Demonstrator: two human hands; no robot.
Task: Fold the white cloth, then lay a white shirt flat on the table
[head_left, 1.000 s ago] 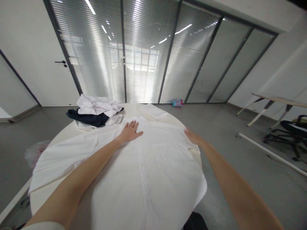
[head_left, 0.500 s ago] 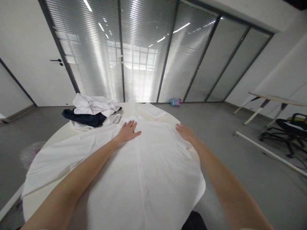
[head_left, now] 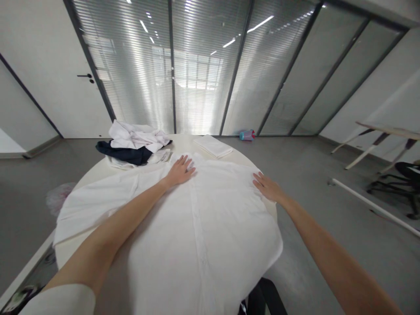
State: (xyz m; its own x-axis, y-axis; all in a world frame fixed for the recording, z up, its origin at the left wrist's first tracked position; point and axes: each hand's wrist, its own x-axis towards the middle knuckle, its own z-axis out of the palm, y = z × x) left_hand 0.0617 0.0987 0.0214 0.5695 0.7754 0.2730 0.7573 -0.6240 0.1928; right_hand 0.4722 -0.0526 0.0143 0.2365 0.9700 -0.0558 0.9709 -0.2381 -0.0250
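Observation:
A white button-up shirt (head_left: 226, 210) lies spread over a round white table (head_left: 83, 178), its button strip running down the middle and its hem hanging past the near edge. One sleeve stretches out to the left. My left hand (head_left: 180, 170) rests flat near the collar, fingers spread. At the shirt's right shoulder, by the table edge, my right hand (head_left: 266, 185) lies on the cloth with its fingers stretched out. Neither hand grips anything.
Crumpled white and navy clothes (head_left: 138, 142) are heaped at the table's back left. A folded white cloth (head_left: 214, 146) lies at the back. Beyond stand a blue and pink bin (head_left: 246, 135), a wooden-topped table (head_left: 387, 128) and an office chair (head_left: 407, 170). A clear plastic bag (head_left: 59, 199) is at left.
My right hand has slid slightly outward along the shirt's right shoulder. My left hand stays near the collar. The whole view has shifted a little.

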